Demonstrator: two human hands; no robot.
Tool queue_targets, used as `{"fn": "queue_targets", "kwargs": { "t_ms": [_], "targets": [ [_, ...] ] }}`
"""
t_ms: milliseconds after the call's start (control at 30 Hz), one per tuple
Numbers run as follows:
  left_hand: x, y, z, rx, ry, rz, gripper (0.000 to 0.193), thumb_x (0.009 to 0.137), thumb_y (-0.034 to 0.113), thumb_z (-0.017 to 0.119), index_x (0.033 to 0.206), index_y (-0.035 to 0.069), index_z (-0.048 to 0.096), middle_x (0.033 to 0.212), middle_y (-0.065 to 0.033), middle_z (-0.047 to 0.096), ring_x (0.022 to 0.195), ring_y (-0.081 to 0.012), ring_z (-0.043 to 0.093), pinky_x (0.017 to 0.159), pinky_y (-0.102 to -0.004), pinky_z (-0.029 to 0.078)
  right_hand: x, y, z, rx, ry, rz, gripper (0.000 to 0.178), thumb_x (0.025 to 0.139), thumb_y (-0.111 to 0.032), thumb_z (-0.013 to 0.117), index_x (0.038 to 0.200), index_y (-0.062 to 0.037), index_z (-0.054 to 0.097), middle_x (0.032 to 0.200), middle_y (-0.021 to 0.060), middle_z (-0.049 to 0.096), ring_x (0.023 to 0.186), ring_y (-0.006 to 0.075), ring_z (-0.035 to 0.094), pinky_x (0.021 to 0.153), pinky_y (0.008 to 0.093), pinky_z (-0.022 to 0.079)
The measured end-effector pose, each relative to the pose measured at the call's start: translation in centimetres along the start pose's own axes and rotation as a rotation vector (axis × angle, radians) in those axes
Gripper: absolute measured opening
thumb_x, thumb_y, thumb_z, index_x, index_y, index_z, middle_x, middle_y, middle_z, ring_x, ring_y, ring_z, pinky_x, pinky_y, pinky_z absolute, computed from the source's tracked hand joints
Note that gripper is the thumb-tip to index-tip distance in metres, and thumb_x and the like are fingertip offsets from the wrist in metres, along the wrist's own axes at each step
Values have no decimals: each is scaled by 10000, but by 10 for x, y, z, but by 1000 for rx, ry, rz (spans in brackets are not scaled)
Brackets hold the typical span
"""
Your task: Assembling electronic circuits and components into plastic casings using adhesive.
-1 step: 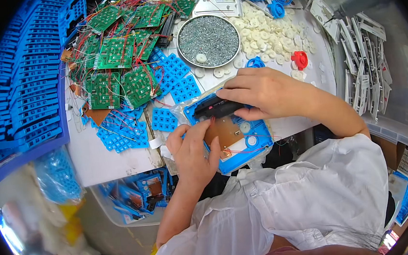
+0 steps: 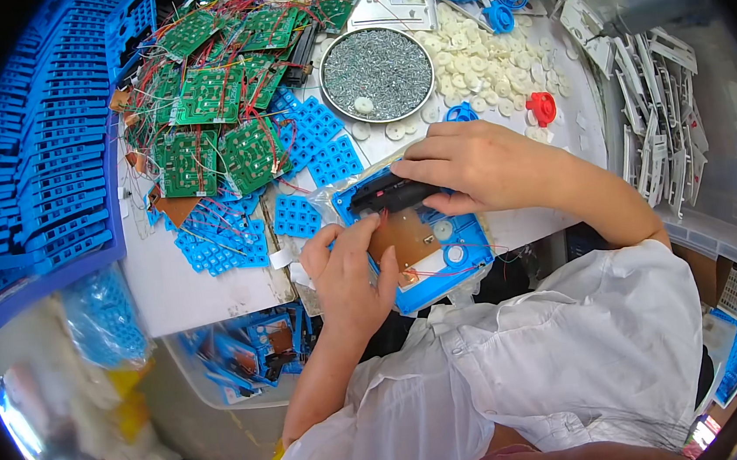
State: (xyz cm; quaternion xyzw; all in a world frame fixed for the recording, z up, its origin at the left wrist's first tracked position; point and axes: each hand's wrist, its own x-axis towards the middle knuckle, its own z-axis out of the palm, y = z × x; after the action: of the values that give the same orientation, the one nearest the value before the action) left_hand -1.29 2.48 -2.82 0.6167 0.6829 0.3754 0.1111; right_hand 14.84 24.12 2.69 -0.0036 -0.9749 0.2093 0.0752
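Note:
A blue plastic casing [image 2: 431, 293] lies at the front edge of the table, tilted, with a brown circuit board [image 2: 403, 243] inside it. My right hand [image 2: 477, 168] is closed on a black plastic part [image 2: 387, 195], shaped like a battery holder, at the casing's far end. My left hand [image 2: 346, 271] grips the casing's left side. Its index fingertip rests by the red wires at the black part's lower edge, and its thumb lies apart over the board. Thin red wires and a round white disc [image 2: 455, 255] show in the casing's near right corner.
Green circuit boards [image 2: 207, 93] with wires pile up at far left, beside blue button sheets [image 2: 332, 159]. Behind the casing stand a round tray of screws [image 2: 377, 71] and white discs [image 2: 480, 54]. A blue stack [image 2: 48, 170] lines the left; a clear bin [image 2: 730, 154] stands right.
Almost nothing differs. My left index fingertip has shifted very slightly by the red wires, while the black part and casing stay in place.

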Motion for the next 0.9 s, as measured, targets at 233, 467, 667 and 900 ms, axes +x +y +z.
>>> {"fn": "queue_targets", "kwargs": {
  "t_ms": [233,467,667,900],
  "targets": [
    [7,4,4,124,-28,13,545,827,113,725,1346,-4,608,1121,-116,653,1060,-336,527,979,-464,364,1,-1,13,-166,49,-35,379,783,-137,681,1131,13,667,1113,99,670,993,246,629,781,340,575],
    [7,4,2,165,-46,32,543,823,129,730,1339,5,619,1116,-116,634,1074,-334,528,976,-471,364,-11,-16,35,-262,214,-6,474,755,-92,685,1213,29,657,1270,158,670,950,288,636,778,341,578],
    [26,20,-18,256,-119,11,485,816,150,744,1287,61,665,1062,-96,620,1083,-331,537,967,-474,375,-10,-27,34,-173,255,151,470,758,-115,662,1194,62,659,1295,208,641,1079,338,623,949,412,536],
    [125,-18,-22,-108,-55,82,120,863,105,705,966,48,728,884,-106,679,734,-283,654,685,-389,509,-67,-70,-30,373,-140,505,817,744,-349,899,1397,-12,542,1468,255,486,1247,380,559,1051,484,471]
  ]
}}
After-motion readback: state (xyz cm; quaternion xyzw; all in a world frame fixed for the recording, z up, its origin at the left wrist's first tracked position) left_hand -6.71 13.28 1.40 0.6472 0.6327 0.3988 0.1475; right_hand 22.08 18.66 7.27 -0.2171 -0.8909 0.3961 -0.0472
